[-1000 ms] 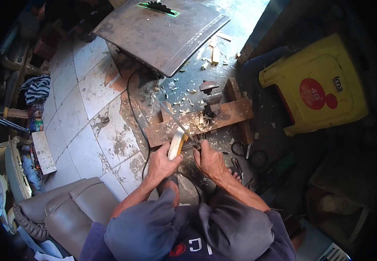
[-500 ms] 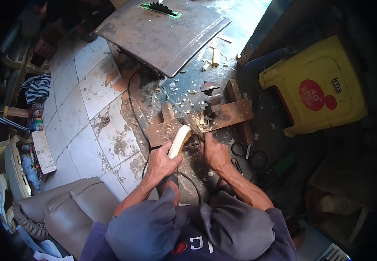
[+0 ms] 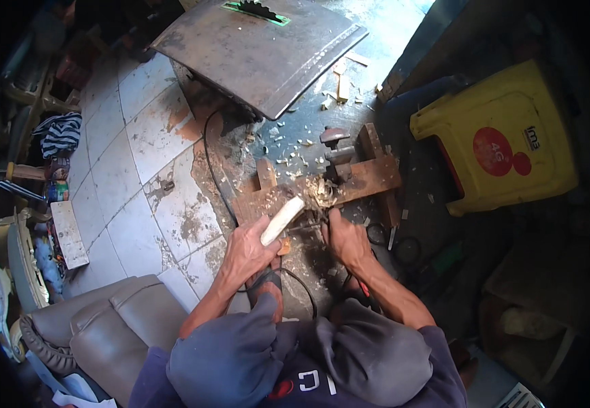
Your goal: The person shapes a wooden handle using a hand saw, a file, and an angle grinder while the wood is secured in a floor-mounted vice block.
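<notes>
My left hand (image 3: 246, 250) is wrapped round the lower end of a pale, slightly curved wood piece (image 3: 283, 219), which slants up to the right over a brown wooden beam (image 3: 366, 178). Beside it, my right hand (image 3: 347, 238) is closed in a fist at the beam's near edge. A narrow dark bar shows by its knuckles, too unclear to name. Curled wood shavings (image 3: 321, 193) are heaped on the beam between and beyond my hands. A dark metal clamp with a rounded knob (image 3: 334, 136) stands behind the shavings.
A table saw (image 3: 261, 51) with a toothed blade (image 3: 257, 9) stands ahead. At the right lies a yellow plastic stool (image 3: 506, 136). A black cable (image 3: 208, 156) runs along the floor. Scissors (image 3: 379, 234) lie right of my right hand, and a grey cushioned seat (image 3: 115, 326) is at lower left.
The wood piece has turned in my left hand and tilts further right. The long thin blade-like shape seen near my right hand no longer shows. My right hand has shifted slightly right.
</notes>
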Motion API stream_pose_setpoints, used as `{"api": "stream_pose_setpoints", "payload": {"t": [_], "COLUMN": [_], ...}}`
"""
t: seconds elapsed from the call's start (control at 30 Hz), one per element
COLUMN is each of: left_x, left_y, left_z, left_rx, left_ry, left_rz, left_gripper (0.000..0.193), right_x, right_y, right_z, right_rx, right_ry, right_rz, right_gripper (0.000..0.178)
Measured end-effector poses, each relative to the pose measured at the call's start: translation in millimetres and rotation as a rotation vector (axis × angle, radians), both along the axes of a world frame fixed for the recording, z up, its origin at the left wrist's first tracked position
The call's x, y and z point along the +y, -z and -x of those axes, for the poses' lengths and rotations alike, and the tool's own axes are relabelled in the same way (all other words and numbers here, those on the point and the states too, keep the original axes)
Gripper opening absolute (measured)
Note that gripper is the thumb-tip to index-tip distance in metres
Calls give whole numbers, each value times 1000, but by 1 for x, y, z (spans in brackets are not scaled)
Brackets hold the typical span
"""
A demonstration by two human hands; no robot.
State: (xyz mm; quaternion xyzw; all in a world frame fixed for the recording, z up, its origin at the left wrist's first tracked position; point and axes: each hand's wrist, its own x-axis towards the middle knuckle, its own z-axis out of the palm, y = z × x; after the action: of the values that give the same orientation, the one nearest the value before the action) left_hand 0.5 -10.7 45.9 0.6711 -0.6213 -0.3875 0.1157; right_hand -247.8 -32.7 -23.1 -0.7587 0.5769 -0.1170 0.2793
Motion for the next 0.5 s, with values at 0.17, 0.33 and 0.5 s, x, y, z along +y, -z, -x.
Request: {"api": "stream_pose_setpoints", "payload": {"t": [0.17,0.33,0.5], "left_x": [-6,-9,-13], "left_y": [-11,-1,-2], "left_z": [3,-3,-5], "left_rx": [-45,-24,-86], "left_ry": [36,29,115], "left_rz": [14,121,148], "left_gripper": [31,28,29], "right_x": [3,10,7], "right_y": [-13,-29,-10], "right_z": [-5,-8,-7], "right_rx": [-171,-322,-156], "right_ry": [10,-137,9], "right_rz": [-101,267,-1], "right_gripper": [26,27,27]}}
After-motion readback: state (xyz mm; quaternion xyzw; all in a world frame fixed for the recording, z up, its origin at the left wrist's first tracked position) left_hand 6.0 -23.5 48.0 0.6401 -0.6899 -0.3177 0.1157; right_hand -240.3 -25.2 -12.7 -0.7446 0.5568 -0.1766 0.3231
